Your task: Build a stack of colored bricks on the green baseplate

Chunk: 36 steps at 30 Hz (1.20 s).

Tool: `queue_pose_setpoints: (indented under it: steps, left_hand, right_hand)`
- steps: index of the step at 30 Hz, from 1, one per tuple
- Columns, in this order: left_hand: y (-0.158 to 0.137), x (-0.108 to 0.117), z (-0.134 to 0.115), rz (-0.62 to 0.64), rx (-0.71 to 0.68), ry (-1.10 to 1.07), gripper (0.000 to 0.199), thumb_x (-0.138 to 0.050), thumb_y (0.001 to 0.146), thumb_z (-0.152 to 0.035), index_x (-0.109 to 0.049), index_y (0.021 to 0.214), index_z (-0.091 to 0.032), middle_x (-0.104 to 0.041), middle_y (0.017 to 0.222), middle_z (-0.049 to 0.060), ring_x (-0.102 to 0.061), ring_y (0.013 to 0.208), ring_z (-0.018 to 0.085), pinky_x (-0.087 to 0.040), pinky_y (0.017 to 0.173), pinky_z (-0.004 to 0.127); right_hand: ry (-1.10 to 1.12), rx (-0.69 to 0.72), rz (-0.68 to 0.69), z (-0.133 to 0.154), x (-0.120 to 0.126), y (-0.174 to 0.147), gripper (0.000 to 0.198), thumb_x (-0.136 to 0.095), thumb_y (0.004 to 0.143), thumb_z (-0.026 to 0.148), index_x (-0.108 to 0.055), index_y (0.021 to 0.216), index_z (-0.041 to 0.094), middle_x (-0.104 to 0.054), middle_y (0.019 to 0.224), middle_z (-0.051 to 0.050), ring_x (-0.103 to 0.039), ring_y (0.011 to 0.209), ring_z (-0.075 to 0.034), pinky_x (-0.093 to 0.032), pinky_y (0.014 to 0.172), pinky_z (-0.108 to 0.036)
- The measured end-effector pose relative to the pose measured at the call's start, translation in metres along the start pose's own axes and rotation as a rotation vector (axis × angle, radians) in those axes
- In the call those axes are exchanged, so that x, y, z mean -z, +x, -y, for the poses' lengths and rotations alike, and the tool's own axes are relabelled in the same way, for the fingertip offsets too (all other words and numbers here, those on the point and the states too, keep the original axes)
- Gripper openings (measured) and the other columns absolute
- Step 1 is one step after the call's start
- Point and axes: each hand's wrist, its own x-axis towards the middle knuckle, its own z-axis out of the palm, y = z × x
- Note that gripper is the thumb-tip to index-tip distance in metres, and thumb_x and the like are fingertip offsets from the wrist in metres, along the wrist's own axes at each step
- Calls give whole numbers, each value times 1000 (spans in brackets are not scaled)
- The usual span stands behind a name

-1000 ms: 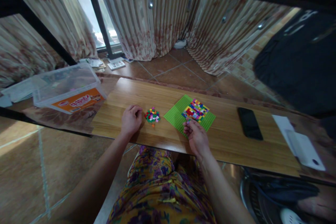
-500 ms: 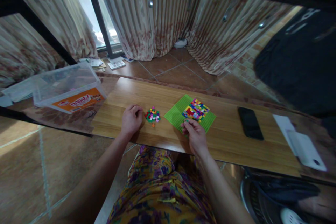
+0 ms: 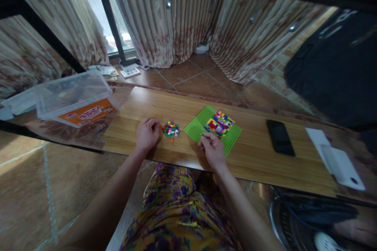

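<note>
On the wooden table, a green studded baseplate (image 3: 196,126) carries a block of small multicoloured bricks (image 3: 219,124) near its far side. My right hand (image 3: 213,151) is over the plate's near edge, thumb and fingers pinched on a small green brick (image 3: 202,135), mostly hidden by the fingertips. A little pile of loose bricks (image 3: 171,128) in mixed colours lies left of the plate, with a single orange brick (image 3: 172,140) just in front of it. Beside the pile, my left hand (image 3: 147,135) rests on the table, its fingers curled in and nothing showing in them.
A clear plastic bin (image 3: 76,96) with an orange label stands at the table's left end. A black phone (image 3: 280,138) lies to the right, and past it a white plastic piece (image 3: 344,168). Striped curtains (image 3: 188,19) hang behind the table.
My right hand has shifted slightly left and toward me over the baseplate, its pinch still closed. The left hand and the brick pile stay where they were.
</note>
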Motion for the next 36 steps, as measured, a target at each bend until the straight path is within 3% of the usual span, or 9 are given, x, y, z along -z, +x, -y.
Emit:
queue_pose_setpoints:
  steps: [8, 15, 18, 26, 36]
  left_hand:
    - [0, 1, -1, 10, 23, 7, 19, -49, 83, -21, -68, 83, -20, -68, 93, 7, -63, 92, 22, -50, 87, 35]
    - [0, 0, -1, 12, 3, 5, 19, -48, 84, -21, -67, 82, -19, -68, 90, 8, -62, 90, 22, -49, 86, 35]
    - [0, 0, 0, 11, 3, -2, 18, -49, 83, -21, -67, 82, -20, -68, 91, 8, -63, 90, 22, -49, 86, 35]
    - [-1, -1, 2, 6, 0, -6, 19, -49, 84, -21, -68, 83, -20, -68, 93, 7, -63, 91, 22, -49, 86, 35]
    - [-1, -3, 4, -8, -8, 8, 18, -49, 84, -22, -68, 83, -20, -68, 92, 7, -63, 91, 22, -50, 86, 34]
  right_hand:
    - [-525, 214, 39, 1, -15, 6, 20, -55, 83, 34, -71, 89, 23, -70, 75, -5, -62, 71, -20, -42, 70, -31]
    - [-743, 242, 74, 0, -19, 7, 29, -48, 89, 33, -70, 104, 21, -74, 89, -10, -66, 82, -24, -43, 75, -34]
    - [-695, 241, 56, -1, -16, 7, 29, -50, 88, 36, -69, 105, 20, -73, 84, -8, -65, 76, -23, -43, 72, -33]
    - [-383, 181, 64, -5, -1, 2, 26, -55, 85, 45, -68, 83, 22, -66, 67, -1, -58, 61, -17, -42, 62, -29]
    - [-176, 56, -64, -10, 37, -5, 37, -58, 82, 48, -67, 103, 19, -66, 73, -1, -55, 60, -14, -44, 59, -27]
